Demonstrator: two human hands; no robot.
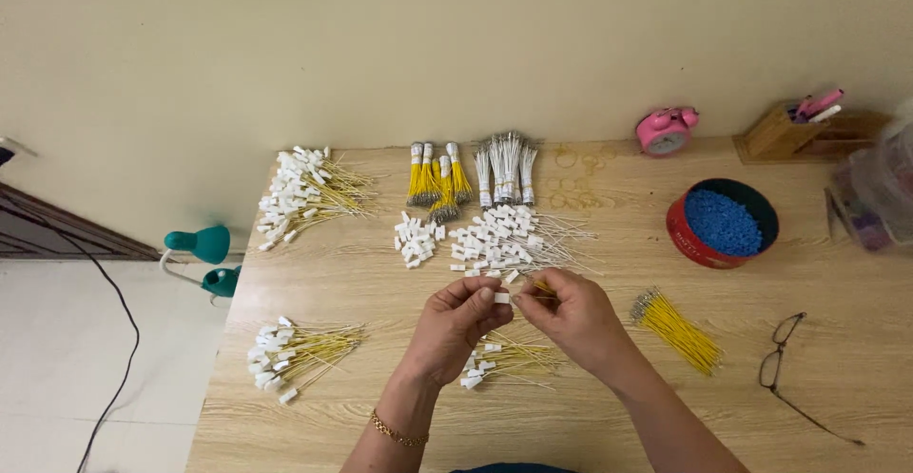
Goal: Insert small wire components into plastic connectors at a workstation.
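Observation:
My left hand pinches a small white plastic connector at its fingertips. My right hand meets it from the right and holds a thin yellow wire against the connector. Both hands hover over a small pile of finished white-tipped yellow wires on the wooden table. Just beyond the hands lies a heap of loose white connectors with white wires.
Piles of white-tipped yellow wires lie at the left front and left back. Bundled yellow and white wires sit at the back. A loose yellow wire bundle, a red tin of blue bits, eyeglasses, a pink alarm clock, a wooden pen holder.

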